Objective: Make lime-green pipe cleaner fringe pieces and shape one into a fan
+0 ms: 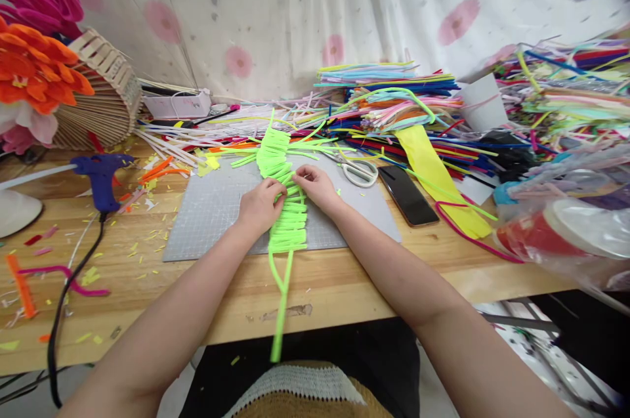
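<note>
1. Head view, far left: an orange fuzzy flower (42, 67) stood above a blue glue gun (104, 182) with a black cord, upright on the light wooden table (147, 300).
2. The left hand (263, 205) had its fingers curled, thumb and fingertips nearly together, pinching the left edge of a lime-green fuzzy piece of packed pipe-cleaner rows (288, 234).
3. That piece lay lengthwise over the grey gridded cutting mat (197, 208), its twisted tail (280, 323) reaching past the table's front edge.
4. The right hand (319, 187) had its thumb and fingertips brought together, pinching the piece's right edge.
5. White-handled scissors (364, 183) lay just beside that hand, then a black phone (407, 195) and a flat yellow strip (445, 182).
</note>
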Demonstrator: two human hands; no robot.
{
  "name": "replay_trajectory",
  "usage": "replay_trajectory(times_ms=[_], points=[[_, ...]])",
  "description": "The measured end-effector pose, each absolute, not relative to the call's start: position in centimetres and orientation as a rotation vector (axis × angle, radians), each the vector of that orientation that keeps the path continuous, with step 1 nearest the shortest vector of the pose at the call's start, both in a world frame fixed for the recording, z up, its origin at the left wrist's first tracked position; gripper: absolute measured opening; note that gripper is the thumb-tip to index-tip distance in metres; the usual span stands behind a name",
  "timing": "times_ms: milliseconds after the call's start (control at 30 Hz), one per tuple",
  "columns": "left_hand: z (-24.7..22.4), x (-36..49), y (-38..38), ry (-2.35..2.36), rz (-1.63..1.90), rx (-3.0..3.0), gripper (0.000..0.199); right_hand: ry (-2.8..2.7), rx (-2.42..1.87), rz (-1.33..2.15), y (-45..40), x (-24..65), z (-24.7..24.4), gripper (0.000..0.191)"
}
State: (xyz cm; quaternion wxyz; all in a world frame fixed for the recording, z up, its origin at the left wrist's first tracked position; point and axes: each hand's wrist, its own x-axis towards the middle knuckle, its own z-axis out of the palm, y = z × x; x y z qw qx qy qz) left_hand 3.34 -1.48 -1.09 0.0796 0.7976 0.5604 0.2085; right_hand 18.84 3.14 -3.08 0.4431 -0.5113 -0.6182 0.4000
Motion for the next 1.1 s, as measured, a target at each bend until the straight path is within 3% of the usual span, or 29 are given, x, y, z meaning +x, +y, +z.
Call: replay_trajectory(times_ms=[167, 367, 500, 1100], points=[[-1.0, 3.5, -1.5, 1.682, 0.622, 2.367, 0.022, -1.241, -1.203, 1.069, 3.6, 19.0, -3.1, 0.025], [-1.0, 3.9, -0.6, 1.904, 0.577, 2.150, 0.025, -1.319, -1.104, 1.119, 3.1, 18.5, -2.9, 0.035], [-1.0, 3.7, 0.0, 1.888, 0.578, 2.092, 0.017, -1.388, -1.095, 1.168, 2.7, 18.4, -2.6, 0.038], [-0.4, 3.0, 0.1, 1.770, 0.406, 2.362, 0.019, -1.436, -1.043, 1.206, 2.4, 18.3, -2.5, 0.032]])
